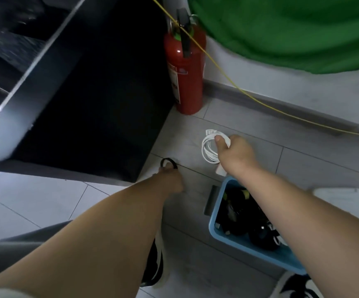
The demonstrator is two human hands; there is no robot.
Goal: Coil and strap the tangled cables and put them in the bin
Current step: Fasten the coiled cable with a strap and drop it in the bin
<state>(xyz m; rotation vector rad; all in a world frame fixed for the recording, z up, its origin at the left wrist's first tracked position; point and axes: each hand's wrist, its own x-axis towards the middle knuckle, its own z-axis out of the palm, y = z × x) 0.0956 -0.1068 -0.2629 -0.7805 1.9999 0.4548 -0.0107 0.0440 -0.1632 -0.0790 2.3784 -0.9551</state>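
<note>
Head view
Right hand: the right hand (236,153) is stretched out over the floor, with fingers and thumb curled tightly round the white cable.
White cable: the white cable (209,147) is wound into a small coil and held in the air above the tiles, just beyond the far corner of the bin. A white plug end hangs below the hand, close to that corner.
Left hand: the left hand (170,178) is low near the floor, its fingertips closed in a pinch on a black loop.
Black loop: the black loop (167,162) is small, thin and round and sticks out past the fingers. Blur hides whether it is a strap or a cord.
Bin: the blue bin (281,257) stands on the floor under the right forearm, with dark coiled cables (260,237) lying inside.
Floor: the grey tiled floor (249,130) carries a red fire extinguisher (185,67) standing upright by the wall.
Yellow cord: a yellow cord (260,102) runs slantwise across the extinguisher and along the skirting.
Other: a green cloth (292,29) hangs at the upper right, and dark furniture (77,93) fills the left.
Shoes: one black-and-white shoe (155,265) is beside the bin.
</note>
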